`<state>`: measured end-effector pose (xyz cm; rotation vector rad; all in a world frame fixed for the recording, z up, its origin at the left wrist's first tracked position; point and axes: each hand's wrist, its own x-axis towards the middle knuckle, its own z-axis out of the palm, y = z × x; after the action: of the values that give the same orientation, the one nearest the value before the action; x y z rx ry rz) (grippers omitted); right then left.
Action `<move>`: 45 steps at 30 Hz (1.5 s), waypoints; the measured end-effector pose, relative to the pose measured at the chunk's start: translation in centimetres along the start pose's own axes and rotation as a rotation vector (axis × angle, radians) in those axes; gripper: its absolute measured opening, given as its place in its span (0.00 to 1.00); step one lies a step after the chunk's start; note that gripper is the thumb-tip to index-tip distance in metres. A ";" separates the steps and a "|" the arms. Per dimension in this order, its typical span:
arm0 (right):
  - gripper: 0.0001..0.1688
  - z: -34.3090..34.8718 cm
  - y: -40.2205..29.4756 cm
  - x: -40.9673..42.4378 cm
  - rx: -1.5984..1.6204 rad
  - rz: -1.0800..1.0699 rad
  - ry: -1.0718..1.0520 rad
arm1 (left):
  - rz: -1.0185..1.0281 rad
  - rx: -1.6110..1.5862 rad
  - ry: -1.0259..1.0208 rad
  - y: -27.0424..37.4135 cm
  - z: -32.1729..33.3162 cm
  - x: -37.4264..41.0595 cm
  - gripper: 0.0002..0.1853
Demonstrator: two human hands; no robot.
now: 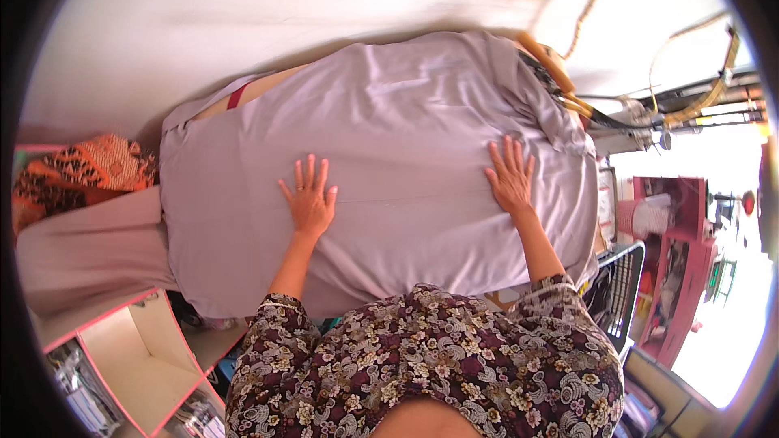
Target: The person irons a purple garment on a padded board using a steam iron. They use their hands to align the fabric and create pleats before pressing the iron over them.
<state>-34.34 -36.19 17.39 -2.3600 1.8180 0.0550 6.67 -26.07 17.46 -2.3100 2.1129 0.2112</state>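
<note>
A large mauve cloth [395,237] lies spread over a table in front of me, wrinkled toward the far side and the right. My left hand [311,204] rests flat on it, left of the middle, fingers spread. Farther right, my right hand [511,179] also presses palm down with its fingers apart. Between the hands a thin crease or seam line runs across the fabric. At the far left, a strip of beige tabletop [268,86] with a red band [237,96] shows past the cloth's edge. Neither hand grips anything.
A white wall [304,6] stands behind the table. Orange patterned fabric [91,173] lies at the left, above a pink-edged shelf unit [143,340]. At the right are a tan cylindrical object [548,64], cables [700,111], a dark plastic crate [624,292] and a pink cabinet [675,280].
</note>
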 end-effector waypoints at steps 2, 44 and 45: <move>0.32 -0.1 -0.4 1.1 0.076 -0.074 0.129 | -0.039 0.039 0.010 -0.1 0.2 0.6 0.31; 0.22 -0.7 7.6 -9.7 0.375 0.900 0.272 | 0.444 0.020 -0.026 8.2 1.4 3.1 0.30; 0.23 0.2 7.8 -11.4 0.339 0.855 0.200 | 0.460 0.032 -0.057 8.5 1.5 3.0 0.30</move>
<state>-44.84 -27.16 17.81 -1.2798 2.5436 -0.3646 -1.69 -29.72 16.41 -1.7430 2.5615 0.2357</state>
